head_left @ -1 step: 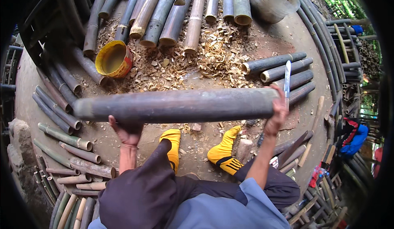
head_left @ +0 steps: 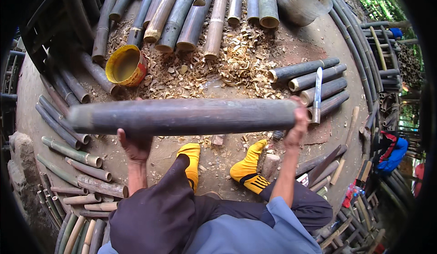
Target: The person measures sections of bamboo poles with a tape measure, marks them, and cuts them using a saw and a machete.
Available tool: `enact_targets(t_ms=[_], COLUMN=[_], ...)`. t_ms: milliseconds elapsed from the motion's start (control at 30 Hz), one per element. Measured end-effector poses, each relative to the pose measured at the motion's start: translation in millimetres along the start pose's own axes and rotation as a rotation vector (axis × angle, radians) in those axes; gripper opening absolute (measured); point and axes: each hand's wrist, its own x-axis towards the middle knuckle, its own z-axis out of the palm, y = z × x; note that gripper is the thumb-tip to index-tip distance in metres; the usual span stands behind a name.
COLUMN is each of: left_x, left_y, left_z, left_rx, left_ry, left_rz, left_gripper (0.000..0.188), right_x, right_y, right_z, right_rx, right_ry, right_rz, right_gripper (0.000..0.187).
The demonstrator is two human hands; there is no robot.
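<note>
Dark bamboo tube (head_left: 191,117) is up, level across mid-frame, not set down. Left hand (head_left: 138,150) cups it from below, left of centre; right hand (head_left: 297,125) grips its right end. Tube's cut to length, dark skin mostly on. Shavings (head_left: 182,82) upper centre suggest trimming done. Knife (head_left: 317,90) idle, right. Remaining work: can't tell.

Shirt (head_left: 227,231): blue-grey, plain cloth, soft folds. Right sleeve (head_left: 283,217): same blue-grey, ends near elbow; right forearm (head_left: 286,181) bare. Trousers (head_left: 150,213): dark purplish brown, loose, creased. Left sock (head_left: 193,165): bright yellow, partly covered by trouser leg. Right sock (head_left: 246,166): same yellow, dark band near ankle, short black stripes beside it. Left hand (head_left: 136,149), right hand (head_left: 296,129): bare.
</note>
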Motion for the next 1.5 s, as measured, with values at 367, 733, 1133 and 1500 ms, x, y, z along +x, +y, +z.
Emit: enact_targets(t_ms=[367, 733, 1133, 1500], left_x=[7, -15, 169, 93], left_y=[51, -46, -30, -118], left_z=[34, -14, 99, 3], left_rx=[0.345, -0.175, 0.458, 0.674], left_ry=[0.055, 0.38, -0.296, -0.074], left_rz=[0.248, -0.239, -0.092, -0.423], left_gripper=[0.068, 0.077, 0.103, 0.036], right_x=[-51, -23, -191, 24], right_y=[98, -86, -1, 90], right_z=[8, -15, 51, 133], right_rx=[0.168, -0.239, 0.654, 0.952], right_ry=[-0.059, -0.156, -0.487, -0.047], right_rz=[0.369, -0.107, 0.9, 0.809], right_gripper=[0.051, 0.047, 0.077, 0.058])
